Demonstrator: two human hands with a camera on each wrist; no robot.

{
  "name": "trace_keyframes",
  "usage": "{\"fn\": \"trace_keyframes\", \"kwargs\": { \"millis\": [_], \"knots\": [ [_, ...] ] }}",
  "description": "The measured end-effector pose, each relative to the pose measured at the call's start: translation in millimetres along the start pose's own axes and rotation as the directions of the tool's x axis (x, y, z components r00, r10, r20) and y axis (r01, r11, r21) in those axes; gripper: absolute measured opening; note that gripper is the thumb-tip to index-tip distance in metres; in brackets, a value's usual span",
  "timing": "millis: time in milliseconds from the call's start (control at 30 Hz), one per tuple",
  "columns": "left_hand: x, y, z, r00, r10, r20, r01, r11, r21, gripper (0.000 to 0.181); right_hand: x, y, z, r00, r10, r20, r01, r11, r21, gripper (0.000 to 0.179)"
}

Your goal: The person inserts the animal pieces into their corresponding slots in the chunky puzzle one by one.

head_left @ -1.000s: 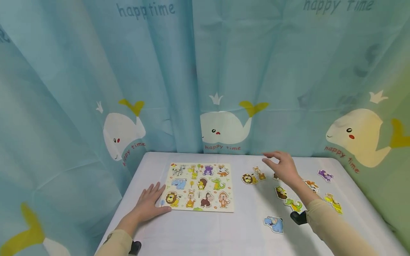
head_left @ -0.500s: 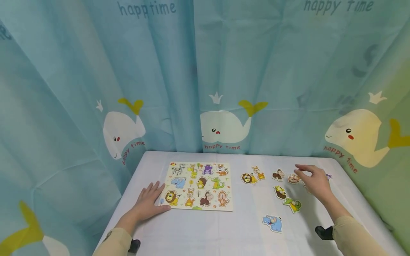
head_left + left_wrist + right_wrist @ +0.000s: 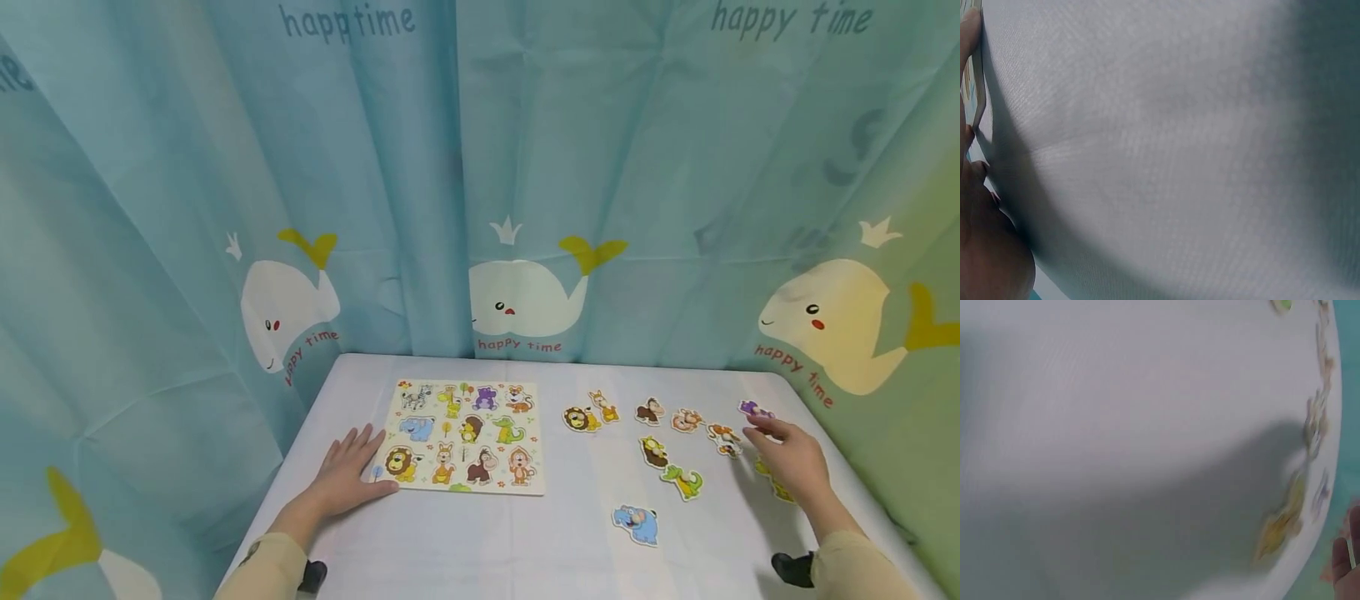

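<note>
My left hand [image 3: 348, 472] rests with spread fingers along the left side of an animal puzzle board [image 3: 459, 481], its thumb at the lower left corner. In the left wrist view, fingers [image 3: 967, 34] show at the board's edge. Over the right side of the table, my right hand [image 3: 793, 460] hovers, fingers loosely bent and nothing visible between them. Its fingertips are near a purple hippo piece [image 3: 752, 408] and a tiger piece [image 3: 724, 439]. The hand partly covers a yellow giraffe piece [image 3: 776, 483], which appears blurred in the right wrist view.
Other loose pieces lie right of the board: a lion [image 3: 581, 418], a kangaroo [image 3: 604, 407], a gorilla [image 3: 649, 410], a monkey [image 3: 686, 420], a hedgehog [image 3: 654, 452], a crocodile [image 3: 682, 481] and an elephant [image 3: 636, 525]. A blue curtain [image 3: 420, 208] hangs behind the white table [image 3: 450, 550].
My right hand has moved right and lower, from above the gorilla and monkey pieces to beside the hippo and giraffe. Left hand and board have stayed put.
</note>
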State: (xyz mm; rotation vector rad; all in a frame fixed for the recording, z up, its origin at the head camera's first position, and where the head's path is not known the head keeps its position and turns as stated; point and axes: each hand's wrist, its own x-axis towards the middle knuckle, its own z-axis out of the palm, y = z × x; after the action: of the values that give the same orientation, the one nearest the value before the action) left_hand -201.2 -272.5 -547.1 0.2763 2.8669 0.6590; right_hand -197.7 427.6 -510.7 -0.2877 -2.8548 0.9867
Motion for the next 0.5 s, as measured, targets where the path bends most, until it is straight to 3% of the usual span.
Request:
{"fn": "trace_keyframes", "kwargs": {
  "millis": [200, 500],
  "knots": [
    [0.6, -0.7, 0.6, 1.000, 0.004, -0.003, -0.004, 1.000, 0.002, 0.108, -3.9, 24, -9, 0.995, 0.101, 0.017, -0.101, 0.995, -0.028, 0.065],
    [0.3, 0.0, 0.3, 1.000, -0.001, -0.005, 0.001, 1.000, 0.006, 0.107, -14.6, 50, -17, 0.992, 0.121, 0.042, -0.115, 0.987, -0.113, 0.070]
  ]
}}
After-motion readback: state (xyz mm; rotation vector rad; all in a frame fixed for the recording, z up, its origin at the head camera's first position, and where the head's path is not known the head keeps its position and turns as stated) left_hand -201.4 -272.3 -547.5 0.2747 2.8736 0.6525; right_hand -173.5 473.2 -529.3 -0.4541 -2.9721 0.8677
